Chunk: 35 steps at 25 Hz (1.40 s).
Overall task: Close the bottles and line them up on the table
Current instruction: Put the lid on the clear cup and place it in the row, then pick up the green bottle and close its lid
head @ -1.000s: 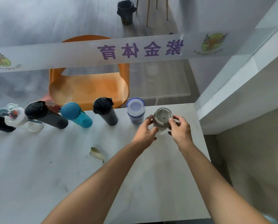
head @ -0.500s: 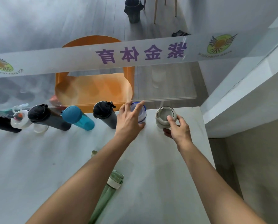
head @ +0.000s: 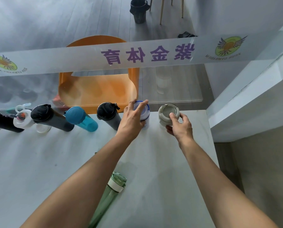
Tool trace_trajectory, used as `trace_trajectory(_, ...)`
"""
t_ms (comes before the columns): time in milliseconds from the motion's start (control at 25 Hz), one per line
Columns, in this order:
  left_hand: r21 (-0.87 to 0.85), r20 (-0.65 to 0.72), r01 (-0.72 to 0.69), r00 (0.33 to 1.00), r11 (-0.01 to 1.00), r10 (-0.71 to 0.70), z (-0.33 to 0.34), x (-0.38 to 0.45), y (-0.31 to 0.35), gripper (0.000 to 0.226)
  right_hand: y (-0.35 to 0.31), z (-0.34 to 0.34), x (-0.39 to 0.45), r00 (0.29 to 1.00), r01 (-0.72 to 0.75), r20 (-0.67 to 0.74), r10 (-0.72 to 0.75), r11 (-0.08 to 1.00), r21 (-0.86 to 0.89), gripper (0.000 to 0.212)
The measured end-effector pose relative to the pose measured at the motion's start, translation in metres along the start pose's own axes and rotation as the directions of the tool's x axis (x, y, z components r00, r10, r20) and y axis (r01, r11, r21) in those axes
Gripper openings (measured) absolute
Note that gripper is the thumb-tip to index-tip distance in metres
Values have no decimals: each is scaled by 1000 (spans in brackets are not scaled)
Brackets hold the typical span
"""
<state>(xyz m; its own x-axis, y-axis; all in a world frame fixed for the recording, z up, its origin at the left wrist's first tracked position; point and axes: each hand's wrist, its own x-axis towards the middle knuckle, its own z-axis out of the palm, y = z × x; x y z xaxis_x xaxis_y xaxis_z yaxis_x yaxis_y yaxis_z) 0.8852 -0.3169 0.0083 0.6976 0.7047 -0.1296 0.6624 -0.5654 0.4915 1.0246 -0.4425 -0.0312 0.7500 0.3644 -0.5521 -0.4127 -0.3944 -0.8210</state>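
A row of capped bottles stands along the far edge of the white table (head: pixel 38 162). My right hand (head: pixel 180 129) grips the grey-beige bottle (head: pixel 166 112) at the right end of the row. My left hand (head: pixel 132 120) rests fingers spread on the white bottle with the blue-rimmed lid (head: pixel 145 111) beside it. Further left stand a dark grey bottle (head: pixel 108 115), a teal bottle (head: pixel 81 118), a black bottle (head: pixel 50 116), a clear bottle with a white lid (head: pixel 24 120) and another black bottle (head: pixel 2 120). A pale green bottle (head: pixel 107 196) lies on its side near me.
A glass partition with a frosted printed band (head: pixel 137 55) rises right behind the row. Beyond it stand an orange chair (head: pixel 98 89) and a black bin (head: pixel 138 11). A white ledge (head: pixel 252 99) closes off the table's right side.
The grey-beige bottle has moved back into the row under my right hand. My left hand left it and settled on the white blue-rimmed bottle. The view tilted down, showing the green bottle.
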Motion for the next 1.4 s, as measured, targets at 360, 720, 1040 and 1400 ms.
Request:
trace_trajectory(360,161,-162,-142,972,977,169,-7,-60,-9,81,24,-5,-34,990,-35,-140,14,989,-146,71)
trace_trajectory(720,19,201,216,956,976,-215,11,-221,-131,51,162,62,-164,959,-229,73,274,899,-373,36)
trace_trajectory(1040,-94,403,337,873,937,-274,26,-263,-178,51,204,117,-229,867,-440,191,461,886,-143,47)
trace_trajectory(1400,-356,322,312,926,881,-198,-20,-277,-172,44,164,125,-276,967,-235,125,223,968,88,35)
